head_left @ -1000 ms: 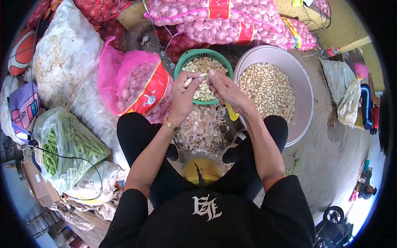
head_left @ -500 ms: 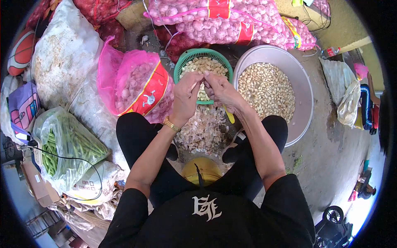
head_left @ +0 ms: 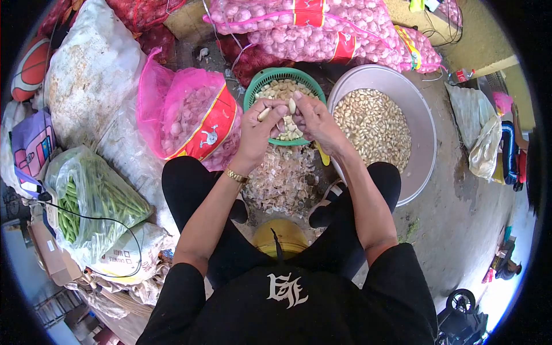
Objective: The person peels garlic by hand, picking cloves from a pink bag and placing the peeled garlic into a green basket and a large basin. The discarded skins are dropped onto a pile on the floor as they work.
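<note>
Over the green basket (head_left: 251, 92) of pale garlic cloves, my left hand (head_left: 260, 126) is closed around a garlic clove (head_left: 264, 114). Just to its right, my right hand (head_left: 317, 123) pinches another clove (head_left: 292, 106) between thumb and finger. A yellow handle (head_left: 324, 155) sticks out below my right palm; the rest of that tool is hidden. Garlic skins (head_left: 279, 181) lie heaped on the floor beneath my hands. The large tub (head_left: 422, 138) beside the basket holds many unpeeled-looking cloves.
A pink net bag of garlic (head_left: 192, 112) stands at the left, near a plastic bag of green beans (head_left: 98, 198). More garlic sacks (head_left: 356, 37) lie behind the basket. A yellow stool (head_left: 280, 237) is between my legs. At far right sits a person (head_left: 509, 261).
My hands have moved slightly apart from each other. A clove now shows at the fingertips of my right hand, and another shows in my left hand.
</note>
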